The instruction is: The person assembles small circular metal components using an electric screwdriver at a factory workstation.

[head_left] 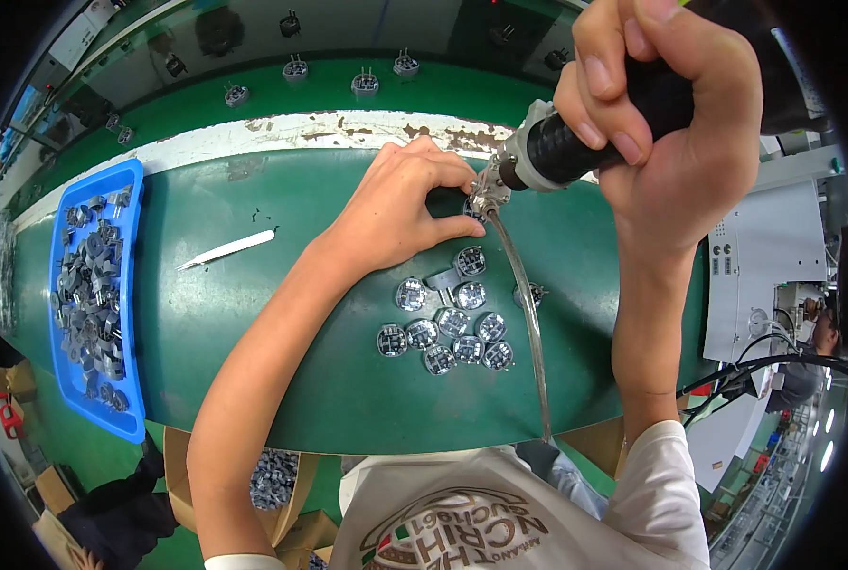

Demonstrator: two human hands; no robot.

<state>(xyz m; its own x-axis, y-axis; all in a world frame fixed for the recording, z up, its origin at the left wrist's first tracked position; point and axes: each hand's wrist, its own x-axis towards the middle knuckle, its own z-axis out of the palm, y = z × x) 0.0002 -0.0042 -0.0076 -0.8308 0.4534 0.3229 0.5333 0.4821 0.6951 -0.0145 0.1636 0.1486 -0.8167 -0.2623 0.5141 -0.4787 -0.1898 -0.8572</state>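
Note:
My right hand (676,123) is wrapped round a black powered screwdriver (565,147) with a metal nose, held tilted down to the left. A clear hose (532,323) hangs from that nose toward my body. Under the tip, my left hand (386,204) pinches a small round part (474,213) between thumb and fingers. The nose and fingers hide most of it, so I cannot tell whether the tip touches it. Nearer me lie several round grey parts with shiny inner pieces (453,323). Another round part (529,294) sits partly behind the hose.
White tweezers (229,249) lie left on the green table (282,204). At the far left stands a blue tray (137,332) of grey parts. Beyond a worn white ledge (282,131), pronged round parts (364,83) stand on a green belt. Cardboard boxes (301,489) sit below the near edge.

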